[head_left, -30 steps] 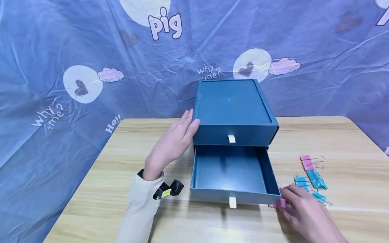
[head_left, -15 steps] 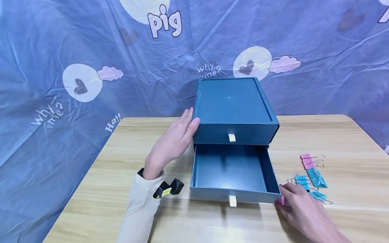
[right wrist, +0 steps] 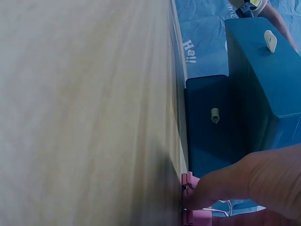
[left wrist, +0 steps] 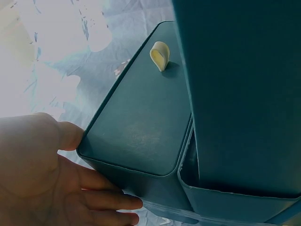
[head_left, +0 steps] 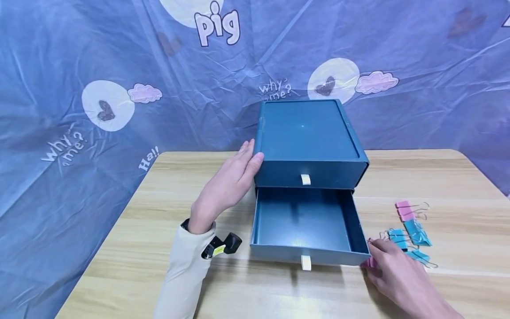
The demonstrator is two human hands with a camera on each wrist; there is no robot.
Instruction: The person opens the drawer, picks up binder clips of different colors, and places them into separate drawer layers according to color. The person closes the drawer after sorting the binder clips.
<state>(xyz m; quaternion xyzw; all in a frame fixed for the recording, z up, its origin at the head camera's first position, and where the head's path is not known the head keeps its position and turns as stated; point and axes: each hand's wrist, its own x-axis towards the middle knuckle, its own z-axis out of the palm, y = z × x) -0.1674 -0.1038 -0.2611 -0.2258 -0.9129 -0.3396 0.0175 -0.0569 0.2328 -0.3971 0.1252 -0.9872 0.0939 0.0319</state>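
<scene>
A dark blue two-drawer box [head_left: 307, 133] stands on the table, its lower drawer [head_left: 279, 252] pulled out, nothing visible inside. My left hand [head_left: 225, 184] rests along the box's upper left side; in the left wrist view its thumb touches the upper drawer's corner [left wrist: 117, 136] and its fingers extend beneath. My right hand [head_left: 398, 272] is low at the lower drawer's front right corner. There its thumb and fingers pinch a pink binder clip [head_left: 370, 263]. Pink clip parts [right wrist: 200, 217] show on both sides of the thumb in the right wrist view; the fingers hide the rest.
Right of the box lie a pink binder clip [head_left: 405, 211] and several blue ones [head_left: 417, 233], their wire handles spread out. White pull tabs [head_left: 306, 262] stick out from the drawer fronts. A patterned blue cloth [head_left: 199, 110] hangs behind the wooden table [head_left: 139, 248].
My right hand has drawn its fingers in around the pink clip beside the drawer corner, covering more of it. The left hand holds its place on the box.
</scene>
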